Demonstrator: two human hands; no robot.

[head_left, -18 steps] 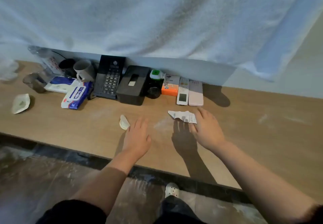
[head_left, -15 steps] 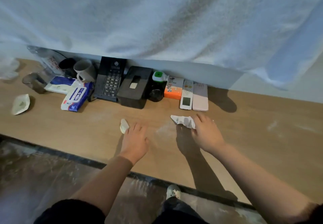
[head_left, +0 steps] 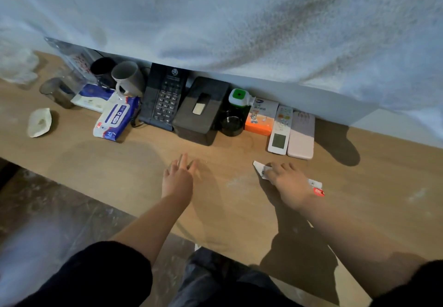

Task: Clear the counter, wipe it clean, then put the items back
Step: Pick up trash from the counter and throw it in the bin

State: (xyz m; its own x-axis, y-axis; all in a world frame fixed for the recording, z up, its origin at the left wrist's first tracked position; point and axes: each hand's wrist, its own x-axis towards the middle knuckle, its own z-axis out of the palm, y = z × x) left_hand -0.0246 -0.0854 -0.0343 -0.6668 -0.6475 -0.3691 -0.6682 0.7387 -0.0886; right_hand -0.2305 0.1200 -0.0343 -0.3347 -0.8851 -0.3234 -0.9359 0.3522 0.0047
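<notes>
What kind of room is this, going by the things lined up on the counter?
Most likely a hotel room: a black push-button desk telephone, a black rectangular tissue box and a grey ceramic mug sit in a row on a long wooden counter.

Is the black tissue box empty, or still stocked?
Not empty: a pale tissue shows in the top slot of the tissue box.

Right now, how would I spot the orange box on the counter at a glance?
Look along the row of things at the back of the counter. The orange box lies between a small black pot and a white remote. It is the only orange thing in that row.
</notes>
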